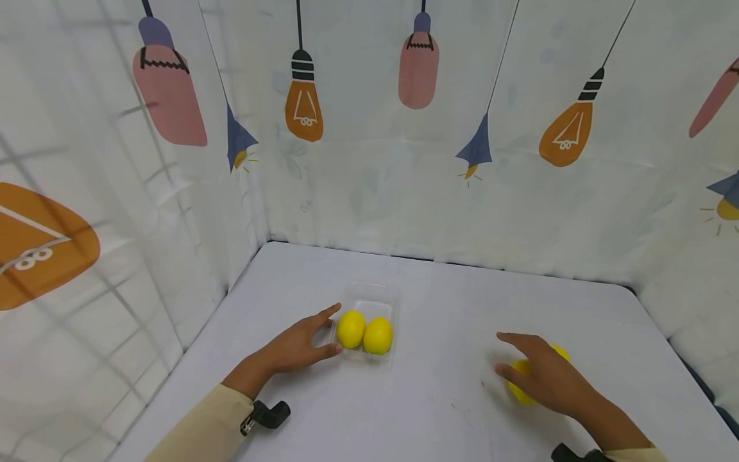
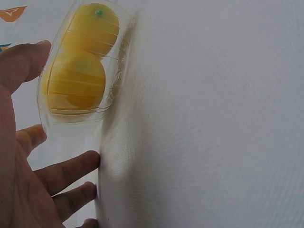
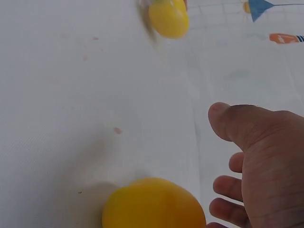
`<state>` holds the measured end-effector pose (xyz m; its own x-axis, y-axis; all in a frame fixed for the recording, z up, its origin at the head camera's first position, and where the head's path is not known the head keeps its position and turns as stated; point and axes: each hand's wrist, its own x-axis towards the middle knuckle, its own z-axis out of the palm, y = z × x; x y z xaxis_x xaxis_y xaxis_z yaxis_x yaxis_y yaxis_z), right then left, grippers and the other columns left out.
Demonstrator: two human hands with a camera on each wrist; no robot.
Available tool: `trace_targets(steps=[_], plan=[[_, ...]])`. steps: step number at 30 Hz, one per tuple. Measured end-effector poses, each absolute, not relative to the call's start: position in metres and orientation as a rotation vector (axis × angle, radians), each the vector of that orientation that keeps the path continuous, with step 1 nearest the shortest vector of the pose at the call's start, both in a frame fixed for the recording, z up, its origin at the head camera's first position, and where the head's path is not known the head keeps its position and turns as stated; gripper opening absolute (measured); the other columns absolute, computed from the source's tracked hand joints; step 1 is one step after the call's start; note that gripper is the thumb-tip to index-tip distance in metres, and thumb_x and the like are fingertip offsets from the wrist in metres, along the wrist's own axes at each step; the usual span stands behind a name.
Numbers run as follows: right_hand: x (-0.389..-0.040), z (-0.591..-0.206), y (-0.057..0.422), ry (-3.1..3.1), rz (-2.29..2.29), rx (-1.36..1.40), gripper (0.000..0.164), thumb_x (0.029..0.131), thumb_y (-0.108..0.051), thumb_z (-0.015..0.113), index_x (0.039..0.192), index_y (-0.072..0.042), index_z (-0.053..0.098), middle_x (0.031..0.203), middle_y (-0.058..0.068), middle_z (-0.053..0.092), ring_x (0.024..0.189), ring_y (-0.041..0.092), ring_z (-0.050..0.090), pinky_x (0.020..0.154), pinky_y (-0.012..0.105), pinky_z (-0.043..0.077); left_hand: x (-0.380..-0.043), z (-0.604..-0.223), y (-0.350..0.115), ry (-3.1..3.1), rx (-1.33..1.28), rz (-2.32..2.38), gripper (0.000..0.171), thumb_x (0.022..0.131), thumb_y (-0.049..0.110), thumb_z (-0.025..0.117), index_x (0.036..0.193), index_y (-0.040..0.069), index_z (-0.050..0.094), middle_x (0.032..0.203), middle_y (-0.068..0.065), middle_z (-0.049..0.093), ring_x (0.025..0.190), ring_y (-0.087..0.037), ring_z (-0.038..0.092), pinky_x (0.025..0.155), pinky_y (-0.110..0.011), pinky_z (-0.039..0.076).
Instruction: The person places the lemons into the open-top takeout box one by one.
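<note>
A clear plastic tray (image 1: pixel 372 292) holds two yellow lemons, one on the left (image 1: pixel 350 329) and one on the right (image 1: pixel 378 335); a green stem spot shows on one in the left wrist view. My left hand (image 1: pixel 294 346) is at the tray's left side, fingers spread, with the thumb (image 2: pixel 31 61) right at the plastic edge. Farther right, my right hand (image 1: pixel 548 378) hovers over loose yellow lemons, its fingers extended and nothing held. One lemon (image 1: pixel 521 385) shows past the thumb, and part of another (image 1: pixel 560 351) peeks out behind the hand. The hand hides the rest of them.
The white tabletop (image 1: pixel 439 398) has a few small dark specks between the hands. Behind and beside it hang white curtains (image 1: pixel 369 192) printed with lamps. A dark wrist camera mount (image 1: pixel 271 414) sticks out from the left sleeve.
</note>
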<state>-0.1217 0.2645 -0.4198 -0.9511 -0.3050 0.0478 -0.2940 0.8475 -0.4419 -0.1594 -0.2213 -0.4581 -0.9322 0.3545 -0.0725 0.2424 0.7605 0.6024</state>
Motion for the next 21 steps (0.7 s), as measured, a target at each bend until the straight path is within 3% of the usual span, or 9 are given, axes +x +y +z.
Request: trace_targets(steps=[21], plan=[[-0.106, -0.426, 0.287, 3.012, -0.715, -0.471, 0.07, 0.09, -0.054, 0.075, 0.142, -0.01, 0.06, 0.135, 0.01, 0.062, 0.122, 0.034, 0.058, 0.099, 0.06, 0.047, -0.16, -0.462, -0.223, 2.78, 0.484, 0.908, 0.093, 0.089, 0.072, 0.063, 0.164, 0.032, 0.026, 0.148, -0.007, 0.055, 0.144, -0.035, 0.04, 0.115, -0.064, 0.028]])
